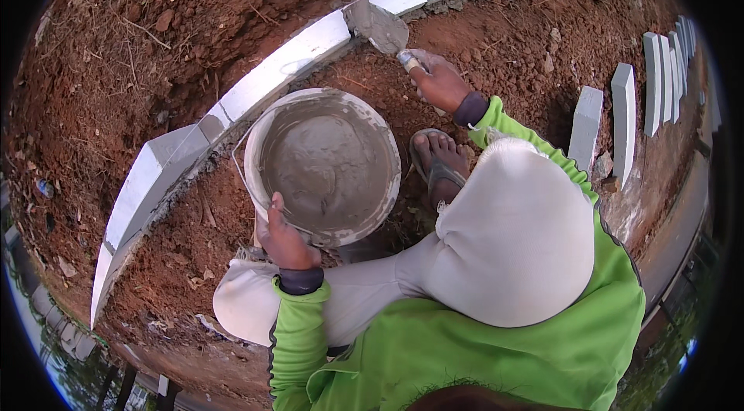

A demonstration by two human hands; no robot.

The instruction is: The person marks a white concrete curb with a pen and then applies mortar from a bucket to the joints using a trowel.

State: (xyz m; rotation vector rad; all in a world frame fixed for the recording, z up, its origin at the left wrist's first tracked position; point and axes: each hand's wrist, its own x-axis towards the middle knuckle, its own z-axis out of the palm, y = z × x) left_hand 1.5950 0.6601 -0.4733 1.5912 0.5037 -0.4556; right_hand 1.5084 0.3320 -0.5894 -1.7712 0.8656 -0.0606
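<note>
While a bucket (253,155) separates foot (434,149) and kerb (287,70), blocks (623,120) stand farther right.

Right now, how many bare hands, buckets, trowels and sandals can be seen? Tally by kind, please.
Hands: 2 (left hand, right hand)
Bucket: 1
Trowel: 1
Sandal: 1
Total: 5

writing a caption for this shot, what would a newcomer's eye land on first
Probably the big bucket of wet grey mortar near the centre, with the left hand gripping its rim. Above it, a row of pale curb blocks arcs across red soil, and the right hand holds a mortar-coated trowel at the row. The bright green top stands out at the bottom.
</note>
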